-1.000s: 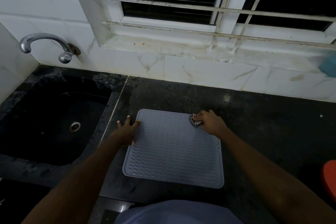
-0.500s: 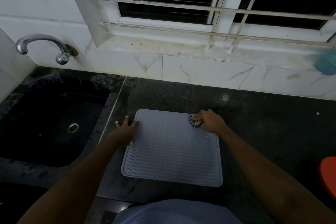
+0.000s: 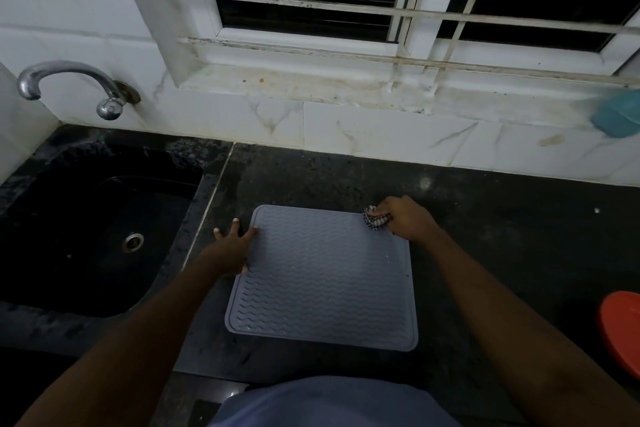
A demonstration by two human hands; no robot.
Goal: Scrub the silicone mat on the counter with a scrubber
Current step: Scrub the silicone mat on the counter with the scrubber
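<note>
One scrubber [image 3: 375,217], gripped by the right hand [image 3: 408,219], touches the mat [image 3: 322,284].

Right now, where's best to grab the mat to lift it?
Likely the near right corner of the mat, from the near side: it lies flat and thin, the left hand presses its left edge, and the right hand holds the scrubber at the far right corner.

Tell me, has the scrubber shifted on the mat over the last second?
Yes, slightly: the scrubber in the right hand has edged toward the far right corner of the mat.
</note>
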